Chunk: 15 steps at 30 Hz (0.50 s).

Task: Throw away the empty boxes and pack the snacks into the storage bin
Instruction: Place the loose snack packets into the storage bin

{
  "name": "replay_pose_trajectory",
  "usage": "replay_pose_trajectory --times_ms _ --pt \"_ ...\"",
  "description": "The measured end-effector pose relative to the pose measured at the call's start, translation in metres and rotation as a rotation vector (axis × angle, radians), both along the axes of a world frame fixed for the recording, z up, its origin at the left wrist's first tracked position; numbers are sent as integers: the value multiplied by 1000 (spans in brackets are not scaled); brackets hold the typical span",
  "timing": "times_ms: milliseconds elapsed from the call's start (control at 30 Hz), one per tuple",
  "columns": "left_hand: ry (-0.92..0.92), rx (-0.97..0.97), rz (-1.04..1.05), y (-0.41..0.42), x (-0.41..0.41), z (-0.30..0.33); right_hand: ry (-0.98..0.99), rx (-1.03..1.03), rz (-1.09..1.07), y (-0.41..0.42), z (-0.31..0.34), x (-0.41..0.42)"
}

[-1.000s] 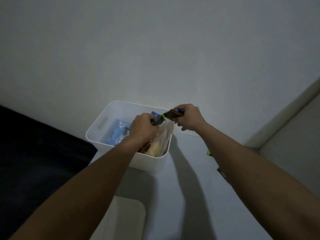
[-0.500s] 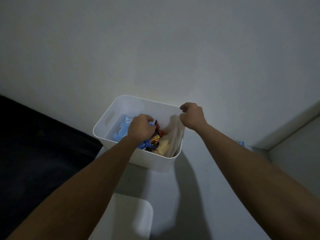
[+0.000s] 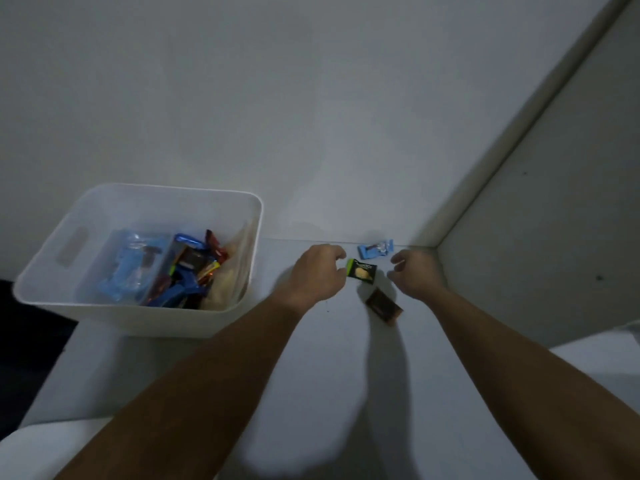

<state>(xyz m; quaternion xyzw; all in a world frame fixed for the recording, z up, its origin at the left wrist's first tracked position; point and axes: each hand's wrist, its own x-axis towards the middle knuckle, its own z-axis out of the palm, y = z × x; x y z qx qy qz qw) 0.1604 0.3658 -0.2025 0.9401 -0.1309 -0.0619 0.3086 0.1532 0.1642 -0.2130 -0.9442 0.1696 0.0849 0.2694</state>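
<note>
The white storage bin (image 3: 252,216) stands at the left on the white surface, holding several wrapped snacks (image 3: 187,268). Right of it lie a blue snack packet (image 3: 375,250) by the wall and a brown snack packet (image 3: 383,305) nearer me. My left hand (image 3: 317,275) pinches the green end of a black and green snack packet (image 3: 363,270), which seems slightly raised over its shadow. My right hand (image 3: 414,273) hovers just right of that packet with fingers loosely curled, holding nothing.
A grey wall rises right behind the snacks, and a side panel (image 3: 540,237) closes the corner at the right. A dark area (image 3: 31,341) lies left of the surface, below the bin. A pale object (image 3: 41,452) sits at the bottom left.
Both hands left the bin and moved right to the loose snacks near the corner. The snacks held over the bin a second ago now lie inside it. The view swung right.
</note>
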Motion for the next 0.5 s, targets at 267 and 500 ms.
replay_pose_trajectory --times_ms 267,500 --pt "17 239 -181 -55 17 -92 147 -87 103 -20 -80 -18" --pt "-97 389 -250 -71 40 -132 26 -233 163 -29 -106 7"
